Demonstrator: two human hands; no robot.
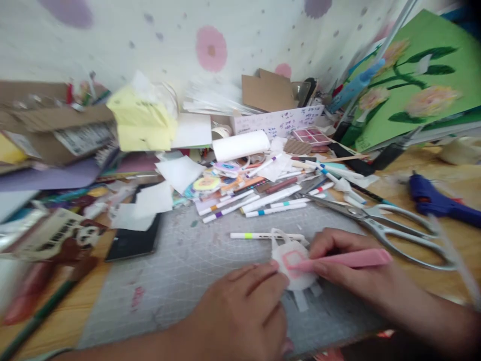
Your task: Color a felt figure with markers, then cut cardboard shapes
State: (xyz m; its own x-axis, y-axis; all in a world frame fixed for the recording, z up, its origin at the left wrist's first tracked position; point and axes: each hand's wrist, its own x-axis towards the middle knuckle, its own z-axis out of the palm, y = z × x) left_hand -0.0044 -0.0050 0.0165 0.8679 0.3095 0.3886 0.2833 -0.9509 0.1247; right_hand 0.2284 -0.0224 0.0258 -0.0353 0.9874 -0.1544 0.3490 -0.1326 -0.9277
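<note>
Closest to you is your left hand (240, 311), low in the frame, fingers loosely curled with the fingertips pressing down on the edge of a small white paper cutout (295, 265), so it's pinning it flat rather than gripping it. Your right hand (349, 265) is closed around a pink marker (345, 259), held nearly flat, its tip sitting on the cutout where there's already a pink square outline. The cutout lies on the grey cutting mat (180, 271), near the mat's front right area, with a couple of paper strips poking out underneath it. Just behind it there's a white marker with a yellow band (263, 235), lying crosswise. To the right, a big pair of metal scissors (379, 223) lies partly open, and past those a blue glue gun (436, 198) on the wooden table. Further back it's a whole pile of white markers (263, 200), a roll of white paper (240, 145), and a green flower painting (417, 80) leaning at the right. It's all pretty blurry though.
</note>
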